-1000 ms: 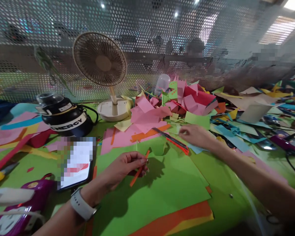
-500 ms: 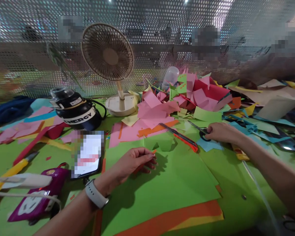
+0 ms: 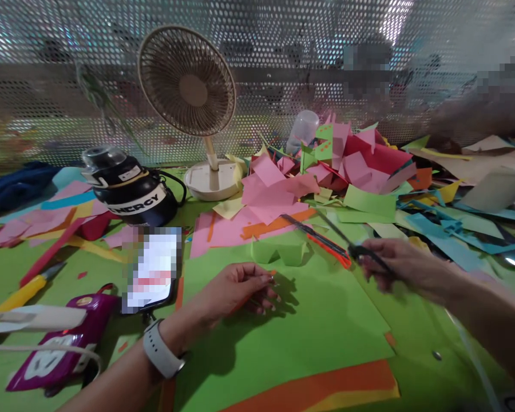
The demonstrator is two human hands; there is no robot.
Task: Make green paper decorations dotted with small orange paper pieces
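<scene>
Over a large green paper sheet (image 3: 309, 320), my left hand (image 3: 251, 286) is curled, pinching a small orange paper piece (image 3: 273, 273) mostly hidden by the fingers. My right hand (image 3: 395, 266) grips the black handles of a pair of scissors (image 3: 337, 229), blades pointing up and left; motion blurs them. Just left of that hand lies a red and black box cutter (image 3: 326, 246). A folded green paper piece (image 3: 278, 252) rests at the sheet's upper edge, between my two hands. Orange paper (image 3: 347, 380) shows beneath the sheet's near edge.
A fan (image 3: 193, 91) and a dark bottle (image 3: 133, 191) stand at the back. Pink and red scraps (image 3: 278, 191) are heaped behind the sheet. A phone (image 3: 154, 269), a purple power strip (image 3: 68, 337) with cables, and a yellow cutter (image 3: 21, 297) lie left.
My right hand has lifted the scissors off the table and moved slightly nearer to me. My left hand stays almost where it was. The view has shifted slightly.
</scene>
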